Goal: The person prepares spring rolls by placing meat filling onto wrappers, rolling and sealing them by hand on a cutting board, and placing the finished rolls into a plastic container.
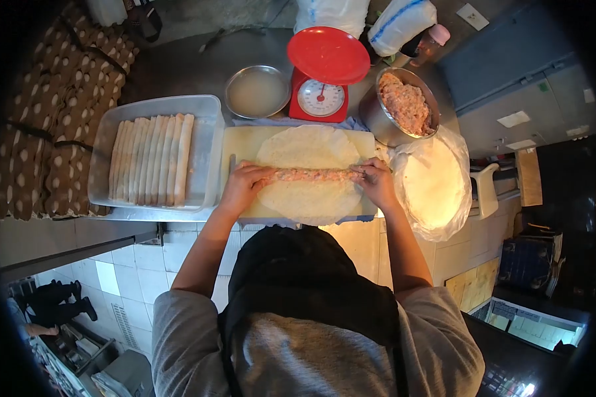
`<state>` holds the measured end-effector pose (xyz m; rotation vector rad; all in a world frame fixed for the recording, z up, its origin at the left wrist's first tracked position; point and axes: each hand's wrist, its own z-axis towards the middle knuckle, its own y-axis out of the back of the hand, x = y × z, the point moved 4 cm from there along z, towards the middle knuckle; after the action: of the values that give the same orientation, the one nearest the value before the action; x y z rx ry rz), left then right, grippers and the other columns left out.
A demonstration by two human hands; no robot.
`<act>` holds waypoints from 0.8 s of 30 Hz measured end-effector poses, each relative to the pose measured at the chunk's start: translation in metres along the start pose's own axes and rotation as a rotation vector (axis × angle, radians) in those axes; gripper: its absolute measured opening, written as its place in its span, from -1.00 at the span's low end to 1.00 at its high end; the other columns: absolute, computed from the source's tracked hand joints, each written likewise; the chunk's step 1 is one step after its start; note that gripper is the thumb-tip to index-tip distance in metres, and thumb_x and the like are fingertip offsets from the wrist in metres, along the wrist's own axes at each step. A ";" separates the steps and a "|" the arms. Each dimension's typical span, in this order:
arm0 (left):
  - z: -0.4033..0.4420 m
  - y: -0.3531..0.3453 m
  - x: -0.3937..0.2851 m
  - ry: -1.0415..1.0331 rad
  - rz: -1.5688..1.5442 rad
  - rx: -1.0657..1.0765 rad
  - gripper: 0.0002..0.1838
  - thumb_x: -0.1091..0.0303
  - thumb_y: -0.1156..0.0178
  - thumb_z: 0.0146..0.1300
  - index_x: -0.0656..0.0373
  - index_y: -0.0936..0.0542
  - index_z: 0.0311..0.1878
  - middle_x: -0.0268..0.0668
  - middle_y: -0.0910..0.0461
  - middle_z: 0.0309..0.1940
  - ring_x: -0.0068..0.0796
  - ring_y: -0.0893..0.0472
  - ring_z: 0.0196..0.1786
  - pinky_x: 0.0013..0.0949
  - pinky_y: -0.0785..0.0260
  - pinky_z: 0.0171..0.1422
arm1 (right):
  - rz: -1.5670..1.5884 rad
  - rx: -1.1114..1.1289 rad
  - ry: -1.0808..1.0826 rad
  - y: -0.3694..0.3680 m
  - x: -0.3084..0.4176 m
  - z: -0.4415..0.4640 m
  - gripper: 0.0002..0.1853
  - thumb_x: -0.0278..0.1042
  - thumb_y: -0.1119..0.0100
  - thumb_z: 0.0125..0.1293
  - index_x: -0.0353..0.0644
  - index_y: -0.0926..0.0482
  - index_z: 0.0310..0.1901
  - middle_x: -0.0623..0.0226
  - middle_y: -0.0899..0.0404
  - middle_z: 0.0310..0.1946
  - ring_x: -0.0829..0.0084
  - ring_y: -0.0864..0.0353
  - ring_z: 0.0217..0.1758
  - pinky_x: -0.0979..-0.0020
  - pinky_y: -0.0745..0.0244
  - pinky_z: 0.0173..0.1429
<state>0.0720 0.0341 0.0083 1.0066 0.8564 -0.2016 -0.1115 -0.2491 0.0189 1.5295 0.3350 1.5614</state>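
A round, thin wrapper (308,145) lies flat on a pale cutting board (238,140). Across its middle runs a narrow strip of pink meat filling (311,175). At the strip's left end, my left hand (246,185) has its fingers closed on the filling. My right hand (376,180) pinches the right end of the same strip. Right of the board, more round wrappers (432,182) sit stacked in a plastic bag. A steel pot (383,126) behind my right hand holds pink meat mixture (405,102).
A plastic tub (208,159) on the left holds several long rolls (152,159). Behind the board stand a metal bowl (257,91) of cloudy liquid and a red scale (321,98). Egg trays (53,126) are stacked far left. Another person's legs (56,308) show at lower left.
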 end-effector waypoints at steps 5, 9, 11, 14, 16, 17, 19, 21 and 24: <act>0.005 0.006 -0.026 -0.081 0.067 -0.157 -0.64 0.33 -0.41 -0.04 0.12 -0.71 -0.09 -0.25 -0.69 -0.11 -0.20 -0.56 -0.03 -0.24 -0.39 0.13 | -0.024 -0.034 0.183 0.009 0.050 0.011 -0.66 -0.35 -0.54 -0.20 0.00 -0.75 -0.26 0.39 -0.58 -0.33 0.31 -0.54 -0.27 0.34 -0.41 -0.08; 0.017 -0.022 -0.032 -0.097 0.080 -0.121 -0.68 0.36 -0.40 -0.03 0.10 -0.73 -0.13 -0.28 -0.71 -0.17 -0.26 -0.60 -0.05 -0.28 -0.42 0.10 | -0.129 0.030 0.312 -0.033 0.068 0.025 -0.73 -0.29 -0.51 -0.20 0.04 -0.74 -0.35 0.50 -0.57 -0.41 0.35 -0.51 -0.24 0.30 -0.33 -0.11; 0.023 -0.030 -0.034 -0.098 0.081 -0.119 -0.72 0.35 -0.38 -0.02 0.07 -0.74 -0.16 -0.30 -0.72 -0.19 -0.28 -0.62 -0.08 -0.29 -0.42 0.09 | -0.132 0.078 0.243 -0.043 0.060 0.030 -0.84 -0.27 -0.47 -0.15 0.03 -0.72 -0.44 0.55 -0.57 -0.43 0.38 -0.48 -0.20 0.28 -0.28 -0.11; 0.026 -0.034 -0.041 -0.128 0.090 -0.100 -0.77 0.34 -0.37 -0.01 0.05 -0.74 -0.21 -0.33 -0.72 -0.20 -0.31 -0.63 -0.10 -0.30 -0.43 0.07 | -0.043 0.034 0.236 -0.037 0.074 0.031 -0.85 -0.28 -0.47 -0.15 0.03 -0.71 -0.46 0.54 -0.56 -0.44 0.37 -0.48 -0.20 0.29 -0.28 -0.11; 0.032 -0.044 -0.043 -0.189 0.097 -0.068 -0.78 0.34 -0.37 -0.01 0.06 -0.74 -0.23 -0.33 -0.72 -0.19 -0.31 -0.64 -0.10 -0.31 -0.44 0.06 | -0.091 0.063 0.233 -0.045 0.069 0.029 -0.81 -0.31 -0.50 -0.19 0.00 -0.73 -0.45 0.50 -0.58 -0.43 0.37 -0.49 -0.23 0.33 -0.31 -0.10; 0.033 -0.048 -0.044 -0.168 0.092 -0.059 -0.76 0.34 -0.37 -0.02 0.07 -0.73 -0.22 -0.33 -0.71 -0.18 -0.31 -0.63 -0.11 -0.31 -0.44 0.05 | -0.118 0.072 0.235 -0.048 0.066 0.031 -0.80 -0.32 -0.52 -0.22 -0.01 -0.73 -0.45 0.48 -0.59 -0.42 0.37 -0.49 -0.24 0.35 -0.32 -0.10; 0.035 -0.053 -0.049 -0.122 0.082 -0.045 -0.73 0.33 -0.37 -0.03 0.08 -0.72 -0.18 -0.34 -0.71 -0.17 -0.30 -0.63 -0.11 -0.31 -0.45 0.04 | 0.000 0.025 0.238 -0.042 0.058 0.030 -0.77 -0.28 -0.54 -0.25 -0.01 -0.71 -0.46 0.49 -0.58 -0.43 0.36 -0.50 -0.27 0.31 -0.31 -0.12; 0.038 -0.059 -0.054 -0.147 0.117 -0.063 -0.68 0.33 -0.37 -0.04 0.09 -0.70 -0.13 -0.35 -0.71 -0.17 -0.28 -0.63 -0.14 -0.30 -0.46 0.03 | 0.025 0.000 0.232 -0.036 0.052 0.029 -0.74 -0.27 -0.55 -0.27 -0.02 -0.71 -0.45 0.50 -0.57 -0.43 0.36 -0.51 -0.29 0.30 -0.31 -0.14; 0.046 -0.073 -0.063 -0.200 0.097 -0.092 -0.70 0.30 -0.32 -0.02 0.09 -0.66 -0.16 -0.35 -0.68 -0.32 -0.30 -0.62 -0.22 -0.29 -0.47 -0.05 | -0.050 -0.010 0.208 -0.028 0.046 0.023 -0.71 -0.31 -0.56 -0.28 -0.05 -0.72 -0.41 0.48 -0.58 -0.42 0.35 -0.52 -0.29 0.31 -0.37 -0.16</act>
<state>0.0168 -0.0567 0.0163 0.9223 0.6281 -0.1759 -0.0715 -0.2090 0.0332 1.3436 0.4786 1.6841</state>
